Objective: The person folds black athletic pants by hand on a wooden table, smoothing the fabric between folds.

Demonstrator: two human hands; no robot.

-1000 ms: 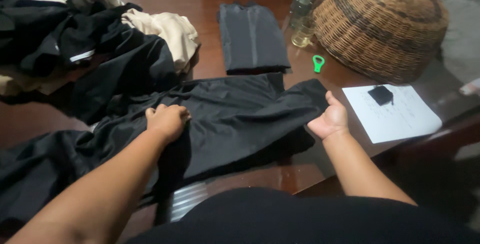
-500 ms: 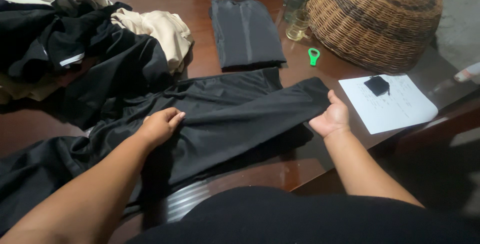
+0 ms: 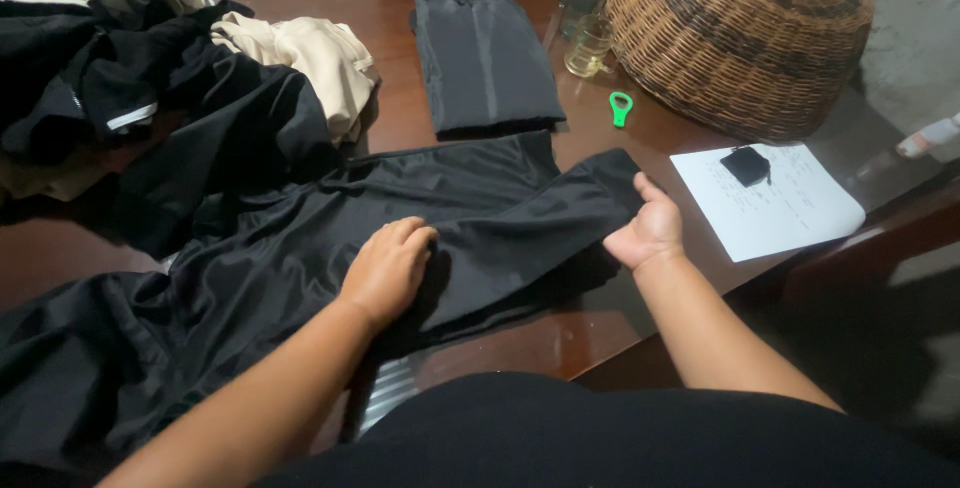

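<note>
A long black garment [image 3: 300,248] lies stretched across the brown wooden table [image 3: 390,23]. My left hand [image 3: 388,268] rests on its middle, fingers curled down against the cloth. My right hand [image 3: 645,230] grips the garment's right end, thumb on top, at the table's near right part. A folded dark grey garment [image 3: 485,63] lies flat behind it.
A heap of black, cream and white clothes [image 3: 150,68] fills the left side. An overturned wicker basket [image 3: 735,33], a small glass [image 3: 588,48] and a bottle stand at the back right. A green opener [image 3: 620,108] and a white paper [image 3: 765,198] with a small black object lie nearby.
My left hand has slid to the right along the black garment, toward the right hand. The right hand keeps its hold on the end and has shifted slightly left.
</note>
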